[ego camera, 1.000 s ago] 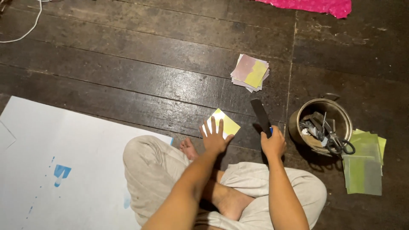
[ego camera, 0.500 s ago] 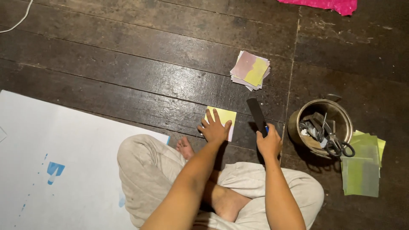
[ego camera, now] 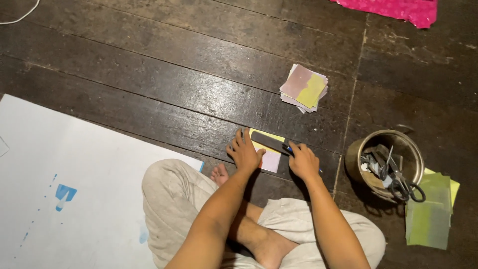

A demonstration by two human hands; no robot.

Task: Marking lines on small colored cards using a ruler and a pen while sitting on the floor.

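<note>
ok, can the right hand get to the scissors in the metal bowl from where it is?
Probably yes. The right hand rests on the dark flat tool over the paper square, and the metal bowl with the scissors sits just to its right, open-topped, nothing between.

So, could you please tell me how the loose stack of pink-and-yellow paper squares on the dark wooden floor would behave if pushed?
The stack of pink-and-yellow paper squares is already fanned unevenly, so it would probably shear apart rather than slide as one. The sheets look thin, likely light and floppy. The worn floorboards seem glossy, so the bottom sheets may slip easily.
</note>
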